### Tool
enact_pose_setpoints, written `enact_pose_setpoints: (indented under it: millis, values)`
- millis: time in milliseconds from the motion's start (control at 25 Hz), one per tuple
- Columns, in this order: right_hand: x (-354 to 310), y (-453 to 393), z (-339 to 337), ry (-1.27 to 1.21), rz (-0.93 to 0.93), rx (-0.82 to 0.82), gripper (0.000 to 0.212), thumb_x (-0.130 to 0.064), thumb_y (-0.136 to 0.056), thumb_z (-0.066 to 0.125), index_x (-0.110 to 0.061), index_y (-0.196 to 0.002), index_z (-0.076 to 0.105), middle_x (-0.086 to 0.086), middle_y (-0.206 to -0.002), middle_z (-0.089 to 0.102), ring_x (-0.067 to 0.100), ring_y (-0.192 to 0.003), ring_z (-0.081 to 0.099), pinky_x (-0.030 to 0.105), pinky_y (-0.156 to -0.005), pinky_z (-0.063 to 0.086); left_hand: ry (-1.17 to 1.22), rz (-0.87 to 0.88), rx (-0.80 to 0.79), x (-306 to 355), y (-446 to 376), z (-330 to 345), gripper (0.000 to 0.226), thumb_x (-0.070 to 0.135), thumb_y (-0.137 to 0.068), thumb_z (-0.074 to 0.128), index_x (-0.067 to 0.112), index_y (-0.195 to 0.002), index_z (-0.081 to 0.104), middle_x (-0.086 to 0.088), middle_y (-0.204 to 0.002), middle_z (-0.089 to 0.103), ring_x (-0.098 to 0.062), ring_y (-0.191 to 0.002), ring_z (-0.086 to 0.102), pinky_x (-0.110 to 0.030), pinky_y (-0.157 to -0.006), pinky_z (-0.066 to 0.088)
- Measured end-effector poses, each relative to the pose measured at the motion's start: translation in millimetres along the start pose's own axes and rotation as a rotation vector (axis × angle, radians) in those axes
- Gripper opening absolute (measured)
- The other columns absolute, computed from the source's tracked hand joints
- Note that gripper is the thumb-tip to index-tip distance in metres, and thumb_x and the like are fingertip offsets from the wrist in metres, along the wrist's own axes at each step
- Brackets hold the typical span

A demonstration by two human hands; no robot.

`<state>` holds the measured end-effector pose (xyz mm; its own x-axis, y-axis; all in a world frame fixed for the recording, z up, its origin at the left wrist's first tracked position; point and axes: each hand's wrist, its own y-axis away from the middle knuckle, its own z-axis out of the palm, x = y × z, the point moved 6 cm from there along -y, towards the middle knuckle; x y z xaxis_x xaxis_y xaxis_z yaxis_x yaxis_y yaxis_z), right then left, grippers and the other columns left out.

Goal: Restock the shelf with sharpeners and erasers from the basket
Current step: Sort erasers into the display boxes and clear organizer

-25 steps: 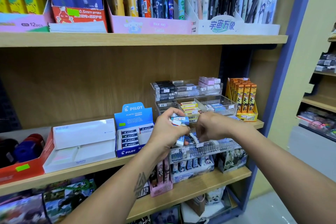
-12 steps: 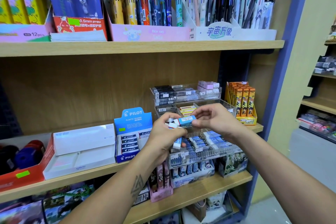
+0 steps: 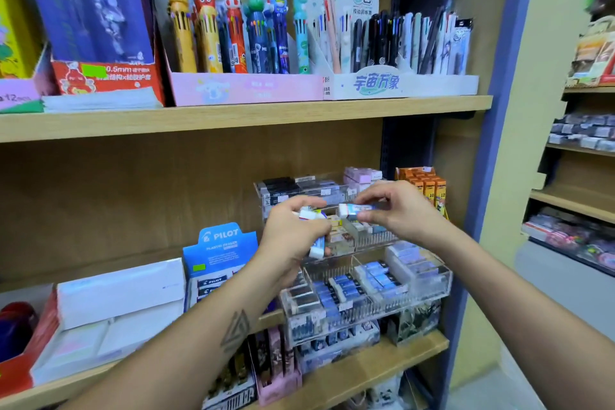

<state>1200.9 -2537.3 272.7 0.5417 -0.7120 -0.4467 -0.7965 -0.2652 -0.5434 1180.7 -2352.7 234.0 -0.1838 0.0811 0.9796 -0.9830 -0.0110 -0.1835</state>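
Note:
My right hand [image 3: 397,210] pinches one blue-and-white eraser [image 3: 353,209] by its end, level, above the middle tier of a clear acrylic tiered rack [image 3: 432,280]. My left hand [image 3: 293,236] grips a small bunch of erasers [image 3: 314,230]; white ends stick out above and below the fist. Both hands hover close together in front of the rack, whose lower tier holds rows of blue-sleeved erasers [image 3: 362,286]. No basket is in view.
A blue Pilot eraser box [image 3: 221,253] stands left of the rack, with white flat boxes [image 3: 116,303] further left. Orange lead boxes [image 3: 429,186] sit right of the rack. Pen displays [image 3: 246,40] fill the upper shelf. A blue upright [image 3: 492,176] bounds the shelf's right side.
My right hand took one eraser from the bunch in my left hand and lifted it up and to the right. Both hands rose slightly over the rack.

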Motion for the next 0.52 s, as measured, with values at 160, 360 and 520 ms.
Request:
enact_pose_setpoints:
  millis: [160,360,520]
  values:
    - [56.1,-25.4,-13.3,0.362,0.151,-0.069,0.025,-0.019,-0.081,0.081,-0.014,-0.104,0.075,0.002,-0.1,0.073,0.016,-0.092,0.065,0.03,-0.08,0.051,-0.132,0.082,-0.046,13.0,-40.4,20.1,0.033,-0.007,-0.069,0.068,0.02,-0.088,0.072,-0.015,-0.08,0.056,-0.026,-0.06,0.054,-0.043,-0.046,0.056]
    - [80.6,-44.0,-3.4,0.592,0.144,-0.354,0.017,-0.017,-0.078,0.081,-0.02,-0.094,0.078,-0.003,-0.093,0.074,0.015,-0.089,0.068,0.03,-0.079,0.056,-0.252,0.058,-0.151,-1.3,-58.6,36.9,0.035,-0.007,-0.068,0.067,0.021,-0.09,0.073,-0.016,-0.073,0.061,-0.026,-0.055,0.055,-0.045,-0.052,0.056]
    - [74.0,-57.3,15.7,0.643,0.104,-0.53,0.011,-0.011,-0.08,0.078,-0.02,-0.086,0.079,-0.006,-0.087,0.074,0.008,-0.079,0.066,0.02,-0.069,0.053,-0.193,0.015,-0.199,-15.5,-60.0,36.0,0.035,-0.015,-0.077,0.063,0.012,-0.099,0.071,-0.017,-0.073,0.058,-0.028,-0.056,0.054,-0.032,-0.048,0.052]
